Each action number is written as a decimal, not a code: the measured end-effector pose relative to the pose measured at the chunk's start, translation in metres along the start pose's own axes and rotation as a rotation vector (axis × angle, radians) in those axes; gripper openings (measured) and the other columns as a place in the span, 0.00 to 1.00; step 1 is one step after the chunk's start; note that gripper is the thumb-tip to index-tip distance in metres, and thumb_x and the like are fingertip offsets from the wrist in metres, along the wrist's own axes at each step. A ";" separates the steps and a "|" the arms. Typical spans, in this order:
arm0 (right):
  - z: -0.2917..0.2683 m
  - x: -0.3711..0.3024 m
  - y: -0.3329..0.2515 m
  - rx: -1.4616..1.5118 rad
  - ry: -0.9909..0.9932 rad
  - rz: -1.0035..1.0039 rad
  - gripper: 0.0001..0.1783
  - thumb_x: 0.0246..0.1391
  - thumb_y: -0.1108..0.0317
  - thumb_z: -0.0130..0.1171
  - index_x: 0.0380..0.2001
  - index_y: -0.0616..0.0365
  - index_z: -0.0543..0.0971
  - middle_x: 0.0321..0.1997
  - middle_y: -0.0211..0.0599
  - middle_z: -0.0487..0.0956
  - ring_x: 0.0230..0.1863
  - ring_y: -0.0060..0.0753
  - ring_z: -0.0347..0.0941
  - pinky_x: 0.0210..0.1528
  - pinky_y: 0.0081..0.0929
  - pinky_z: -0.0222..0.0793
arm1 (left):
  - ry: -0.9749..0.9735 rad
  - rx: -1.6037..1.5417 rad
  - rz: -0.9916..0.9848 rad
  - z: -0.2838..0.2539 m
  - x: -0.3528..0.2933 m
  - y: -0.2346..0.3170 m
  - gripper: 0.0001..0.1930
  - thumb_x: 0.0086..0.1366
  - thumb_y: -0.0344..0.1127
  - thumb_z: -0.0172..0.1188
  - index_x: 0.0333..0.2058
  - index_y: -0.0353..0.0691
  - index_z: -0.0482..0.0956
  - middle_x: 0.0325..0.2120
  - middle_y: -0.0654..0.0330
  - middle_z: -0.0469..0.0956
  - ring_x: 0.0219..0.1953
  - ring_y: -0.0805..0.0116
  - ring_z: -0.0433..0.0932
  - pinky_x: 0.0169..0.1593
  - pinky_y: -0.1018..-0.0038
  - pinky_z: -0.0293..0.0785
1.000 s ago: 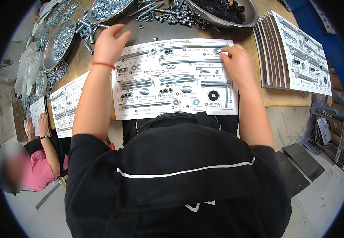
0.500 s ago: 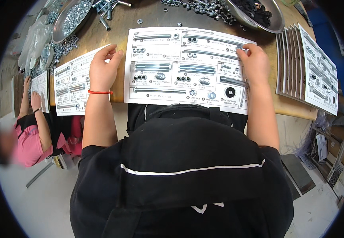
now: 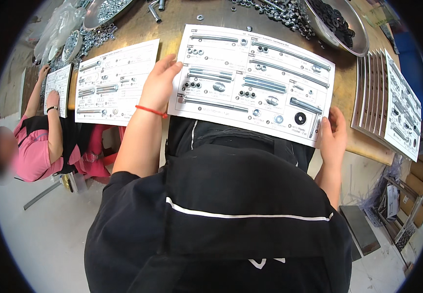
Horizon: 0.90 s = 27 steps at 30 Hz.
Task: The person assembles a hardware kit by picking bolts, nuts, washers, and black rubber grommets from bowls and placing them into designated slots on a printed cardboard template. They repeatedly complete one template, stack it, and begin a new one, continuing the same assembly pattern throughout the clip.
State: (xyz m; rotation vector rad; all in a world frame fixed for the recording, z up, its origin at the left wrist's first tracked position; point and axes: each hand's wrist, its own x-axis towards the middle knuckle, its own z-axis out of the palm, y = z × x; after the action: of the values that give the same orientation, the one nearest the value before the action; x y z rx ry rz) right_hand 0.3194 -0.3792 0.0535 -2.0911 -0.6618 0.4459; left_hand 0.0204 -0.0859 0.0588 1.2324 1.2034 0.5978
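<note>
A white hardware card (image 3: 211, 106) with rows of bolts, nuts and washers shown on it lies slanted at the table's near edge, over my lap. I cannot tell which of these items are printed and which are real. My left hand (image 3: 156, 90), with a red band at its wrist, grips the card's left edge, thumb at the front. At the lower right edge my right hand (image 3: 334, 136) holds the card between thumb and fingers, partly hidden behind it. A similar second card (image 3: 116, 68) lies left of my left hand.
Stacked cards (image 3: 370, 97) stand at the right table end. A metal bowl of black washers (image 3: 336, 22), loose nuts (image 3: 284, 14) and a bowl of small metal parts (image 3: 111, 12) are at the back. On the left, a person in pink (image 3: 40, 141) handles another card (image 3: 57, 88).
The card before me has turned clockwise, its right side lower. My right hand has gone from its upper right corner down to the lower right; my left hand has moved right onto its left edge.
</note>
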 end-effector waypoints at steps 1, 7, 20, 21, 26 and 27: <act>0.003 -0.002 0.000 0.078 0.010 0.027 0.22 0.58 0.72 0.56 0.56 0.65 0.71 0.49 0.46 0.77 0.46 0.31 0.73 0.49 0.29 0.70 | 0.008 -0.082 -0.055 0.007 -0.001 0.014 0.26 0.68 0.36 0.55 0.59 0.25 0.65 0.54 0.45 0.72 0.55 0.59 0.73 0.55 0.70 0.70; 0.009 0.008 -0.010 0.660 0.024 0.216 0.19 0.58 0.78 0.52 0.53 0.68 0.69 0.49 0.41 0.74 0.50 0.30 0.70 0.54 0.26 0.66 | -0.004 -0.198 -0.185 0.004 0.020 0.013 0.20 0.69 0.32 0.51 0.56 0.24 0.69 0.47 0.49 0.78 0.46 0.63 0.79 0.50 0.71 0.74; -0.004 -0.011 -0.034 0.674 0.100 0.130 0.20 0.57 0.76 0.52 0.53 0.67 0.69 0.53 0.44 0.71 0.55 0.34 0.67 0.59 0.30 0.63 | -0.193 -0.413 -0.084 -0.024 0.002 0.003 0.20 0.69 0.25 0.47 0.58 0.26 0.66 0.50 0.49 0.76 0.49 0.63 0.78 0.53 0.70 0.75; -0.009 -0.014 -0.038 0.669 0.110 0.121 0.20 0.57 0.76 0.52 0.53 0.68 0.69 0.53 0.45 0.71 0.55 0.34 0.67 0.59 0.30 0.63 | -0.191 -0.408 -0.077 -0.024 -0.005 0.011 0.20 0.69 0.25 0.47 0.58 0.26 0.66 0.50 0.49 0.76 0.49 0.63 0.78 0.53 0.70 0.75; -0.036 -0.020 -0.068 0.682 0.050 0.095 0.23 0.57 0.76 0.53 0.56 0.63 0.68 0.58 0.46 0.67 0.59 0.35 0.64 0.61 0.32 0.61 | -0.316 -0.429 0.021 -0.038 -0.030 0.053 0.22 0.68 0.25 0.45 0.59 0.25 0.64 0.53 0.48 0.74 0.51 0.63 0.77 0.56 0.70 0.73; -0.044 -0.018 -0.064 0.623 0.022 0.006 0.25 0.55 0.76 0.54 0.58 0.62 0.67 0.58 0.46 0.67 0.60 0.36 0.63 0.62 0.32 0.59 | -0.341 -0.451 0.040 -0.041 -0.033 0.059 0.22 0.67 0.26 0.45 0.60 0.25 0.64 0.53 0.47 0.74 0.52 0.62 0.76 0.57 0.70 0.72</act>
State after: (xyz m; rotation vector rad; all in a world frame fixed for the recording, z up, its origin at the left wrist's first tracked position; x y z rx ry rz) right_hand 0.3105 -0.3877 0.1325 -1.5048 -0.4296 0.5492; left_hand -0.0138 -0.0815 0.1297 0.9276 0.7095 0.6183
